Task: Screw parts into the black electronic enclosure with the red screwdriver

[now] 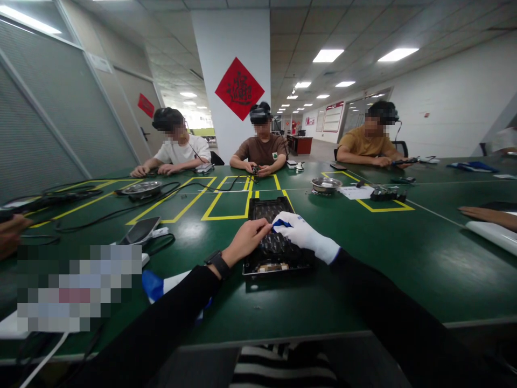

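A black device casing (269,210) lies on the green table, with a dark textured inside and a lighter part near its front edge. Bare except for a dark wristband, my left hand (251,240) rests over the casing's left side, its fingers together near the other hand's fingertips; what they hold, if anything, is hidden. A white glove with blue fingertips covers my right hand (294,230), which is closed over the middle of the casing. Whatever it grips cannot be made out. Another white and blue glove (153,285) lies partly under my left forearm.
Metal bowls (142,189) (326,185) stand at the left and right. Black cables (161,194) cross the left side, near a phone-like device (141,230). Dark parts (388,194) and paper lie at right. Several people sit around the green table (404,269).
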`<state>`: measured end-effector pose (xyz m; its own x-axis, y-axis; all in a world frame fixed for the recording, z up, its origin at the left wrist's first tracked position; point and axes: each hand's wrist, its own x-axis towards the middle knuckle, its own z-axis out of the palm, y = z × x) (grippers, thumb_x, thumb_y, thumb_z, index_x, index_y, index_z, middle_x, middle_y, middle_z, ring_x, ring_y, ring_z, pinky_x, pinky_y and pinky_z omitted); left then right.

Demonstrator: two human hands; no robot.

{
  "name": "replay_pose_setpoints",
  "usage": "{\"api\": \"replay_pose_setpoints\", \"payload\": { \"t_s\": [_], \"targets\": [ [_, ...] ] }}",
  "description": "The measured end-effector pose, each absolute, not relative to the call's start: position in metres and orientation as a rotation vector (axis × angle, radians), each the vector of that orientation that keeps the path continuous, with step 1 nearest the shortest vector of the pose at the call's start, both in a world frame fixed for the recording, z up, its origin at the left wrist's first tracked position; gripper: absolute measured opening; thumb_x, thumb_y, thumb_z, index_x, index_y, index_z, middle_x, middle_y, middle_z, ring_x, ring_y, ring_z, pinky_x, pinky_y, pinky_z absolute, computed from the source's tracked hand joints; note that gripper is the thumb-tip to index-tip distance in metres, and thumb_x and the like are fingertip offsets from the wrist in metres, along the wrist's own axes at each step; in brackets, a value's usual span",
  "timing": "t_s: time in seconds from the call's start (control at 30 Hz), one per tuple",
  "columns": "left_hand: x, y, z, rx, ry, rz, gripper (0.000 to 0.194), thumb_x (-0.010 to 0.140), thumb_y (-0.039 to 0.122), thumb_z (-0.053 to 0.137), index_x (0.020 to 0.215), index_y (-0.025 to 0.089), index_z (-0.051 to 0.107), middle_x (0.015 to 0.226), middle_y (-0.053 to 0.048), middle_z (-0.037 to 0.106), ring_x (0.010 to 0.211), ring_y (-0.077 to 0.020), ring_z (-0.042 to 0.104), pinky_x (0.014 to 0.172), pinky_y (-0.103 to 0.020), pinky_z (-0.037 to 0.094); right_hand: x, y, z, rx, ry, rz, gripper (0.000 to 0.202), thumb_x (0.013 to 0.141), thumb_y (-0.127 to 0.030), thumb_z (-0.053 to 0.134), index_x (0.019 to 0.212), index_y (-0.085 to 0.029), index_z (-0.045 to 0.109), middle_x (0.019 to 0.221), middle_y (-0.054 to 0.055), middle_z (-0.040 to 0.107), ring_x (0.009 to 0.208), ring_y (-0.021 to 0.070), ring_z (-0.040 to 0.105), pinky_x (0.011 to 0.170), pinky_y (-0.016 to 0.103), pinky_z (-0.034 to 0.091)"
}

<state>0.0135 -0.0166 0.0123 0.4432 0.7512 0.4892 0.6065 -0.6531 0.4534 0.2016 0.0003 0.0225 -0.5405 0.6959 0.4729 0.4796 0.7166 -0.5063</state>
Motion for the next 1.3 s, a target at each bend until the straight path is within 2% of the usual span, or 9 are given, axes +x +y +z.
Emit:
{"api": "replay_pose_setpoints", "payload": {
  "t_s": [0.13, 0.2, 0.53, 0.77, 1.13, 1.3],
  "targets": [
    [0.013, -0.017, 0.012, 2.440, 1.218, 1.054, 0.042, 0.091, 0.043, 0.030, 0.072, 0.016, 0.057, 0.066, 0.001, 0.054, 0.064, -0.0119, 0.049, 0.062, -0.023, 0.034, 0.214, 0.002, 0.036, -0.813, -2.404, 0.804, 0.016, 0.079, -0.026, 0.053, 0.084, -0.013, 0.061, 0.081, 0.001, 0.060, 0.076, 0.0121, 0.053, 0.073, 0.024, 0.041],
    [0.013, -0.017, 0.012, 2.415, 1.212, 1.070, 0.044, 0.092, 0.043, 0.029, 0.071, 0.016, 0.057, 0.065, 0.001, 0.054, 0.064, -0.0119, 0.049, 0.062, -0.023, 0.035, 0.221, 0.001, 0.042, -0.748, -2.545, 0.889, 0.018, 0.078, -0.028, 0.056, 0.085, -0.013, 0.062, 0.083, 0.001, 0.061, 0.077, 0.0120, 0.054, 0.074, 0.023, 0.042],
    [0.015, -0.020, 0.014, 2.361, 1.175, 1.085, 0.047, 0.091, 0.043, 0.028, 0.069, 0.016, 0.059, 0.063, 0.000, 0.054, 0.063, -0.0123, 0.050, 0.061, -0.024, 0.036, 0.221, -0.007, 0.042, -0.815, -2.783, 0.991, 0.020, 0.072, -0.026, 0.059, 0.083, -0.013, 0.069, 0.079, 0.003, 0.065, 0.067, 0.0112, 0.057, 0.062, 0.020, 0.045],
    [0.013, -0.020, 0.012, 2.305, 1.160, 1.099, 0.052, 0.092, 0.044, 0.023, 0.069, 0.015, 0.060, 0.064, -0.001, 0.055, 0.062, -0.0121, 0.051, 0.063, -0.024, 0.037, 0.219, -0.008, 0.042, -1.001, -2.767, 0.929, 0.026, 0.069, -0.035, 0.063, 0.079, -0.012, 0.069, 0.070, 0.001, 0.064, 0.060, 0.0101, 0.054, 0.055, 0.019, 0.042],
    [0.014, -0.021, 0.014, 2.274, 1.183, 1.098, 0.057, 0.091, 0.047, 0.021, 0.067, 0.015, 0.061, 0.063, -0.002, 0.057, 0.061, -0.0126, 0.052, 0.062, -0.024, 0.039, 0.211, -0.018, 0.049, -1.215, -2.708, 0.838, 0.018, 0.067, -0.035, 0.066, 0.072, -0.018, 0.069, 0.074, 0.001, 0.065, 0.062, 0.0113, 0.054, 0.054, 0.019, 0.040],
    [0.015, -0.021, 0.014, 2.274, 1.191, 1.099, 0.057, 0.092, 0.047, 0.020, 0.067, 0.015, 0.061, 0.063, -0.002, 0.057, 0.061, -0.0122, 0.052, 0.062, -0.024, 0.039, 0.214, -0.013, 0.045, -1.114, -2.709, 0.889, 0.013, 0.067, -0.028, 0.066, 0.074, -0.018, 0.070, 0.074, 0.000, 0.066, 0.064, 0.0115, 0.055, 0.057, 0.019, 0.040]
  ]
}}
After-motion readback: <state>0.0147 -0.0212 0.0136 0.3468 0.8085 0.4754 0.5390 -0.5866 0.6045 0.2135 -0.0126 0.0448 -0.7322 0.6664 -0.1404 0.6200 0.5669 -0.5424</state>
